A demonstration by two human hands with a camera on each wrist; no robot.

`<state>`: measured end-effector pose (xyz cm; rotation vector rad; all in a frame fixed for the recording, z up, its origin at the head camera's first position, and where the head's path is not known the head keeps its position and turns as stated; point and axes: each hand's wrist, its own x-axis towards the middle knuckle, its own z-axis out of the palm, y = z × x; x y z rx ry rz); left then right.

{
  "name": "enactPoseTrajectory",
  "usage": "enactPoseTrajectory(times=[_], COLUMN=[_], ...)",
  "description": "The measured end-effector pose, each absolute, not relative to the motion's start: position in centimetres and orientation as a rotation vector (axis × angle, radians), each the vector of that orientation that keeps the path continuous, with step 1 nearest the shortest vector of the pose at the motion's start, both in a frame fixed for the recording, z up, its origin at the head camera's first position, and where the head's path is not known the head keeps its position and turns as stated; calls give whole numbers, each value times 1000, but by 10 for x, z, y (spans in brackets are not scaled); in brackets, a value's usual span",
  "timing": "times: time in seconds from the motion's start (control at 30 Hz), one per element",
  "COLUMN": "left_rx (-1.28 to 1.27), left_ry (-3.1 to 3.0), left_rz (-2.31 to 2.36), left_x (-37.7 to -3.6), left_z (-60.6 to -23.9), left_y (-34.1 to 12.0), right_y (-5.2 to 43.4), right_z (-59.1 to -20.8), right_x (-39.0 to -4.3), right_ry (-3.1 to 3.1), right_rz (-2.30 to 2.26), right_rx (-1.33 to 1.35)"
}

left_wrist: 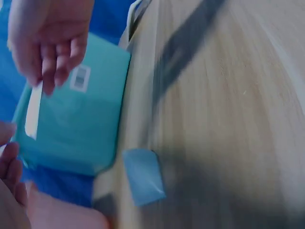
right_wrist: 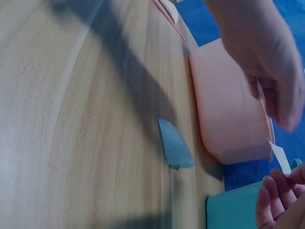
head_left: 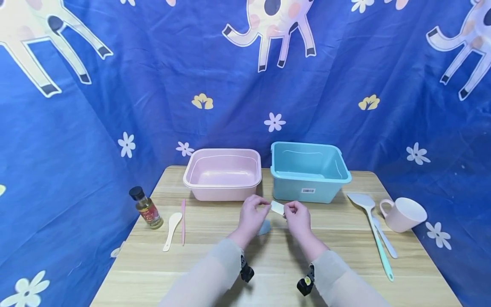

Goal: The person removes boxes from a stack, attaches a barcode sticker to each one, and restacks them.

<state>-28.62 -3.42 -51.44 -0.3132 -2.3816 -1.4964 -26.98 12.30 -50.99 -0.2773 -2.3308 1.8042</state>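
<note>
My right hand pinches one end of a small flat white strip, paper-like, above the middle of the table. The strip hangs from its fingertips in the left wrist view. Close to the strip's other end is my left hand, its fingers loosely bent. Both wrist views show a small gap between those fingers and the strip. Beneath the hands, a small light-blue flat piece, with a packet-like look, lies on the wooden table. What it is cannot be told.
Behind the hands stand a pink basin and a teal bin. To the left are a sauce bottle, a white spoon and a pink stick. A spatula, a pale utensil and a mug sit right.
</note>
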Motion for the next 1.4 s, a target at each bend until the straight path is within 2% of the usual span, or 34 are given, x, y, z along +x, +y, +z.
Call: enactPoseTrajectory(times=[0.1,0.2,0.93,1.03,1.27,1.4], left_rx=[-495,-558,-473,-366,-5,92], left_ry=[-2462,-2492,-2506,-2503,-2300,-2171], left_rz=[-1301,-1177,-1045,-1155,-1904,-2148], left_x=[-282,-280,-276,-278,-288,-291], left_z=[-508,-509,-511,-513,-514,-516], left_y=[-27,-23,-19,-24,-46,-57], right_y=[122,121,109,108,106,102], right_z=[-508,-505,-503,-504,-507,-505], right_x=[-269,-268,-265,-265,-270,-272], right_ry=[-2312,-2294,-2243,-2248,-2288,-2278], right_rz=[1862,1908,2073,2080,1983,2059], right_rx=[-287,-287,-191,-186,-253,-229])
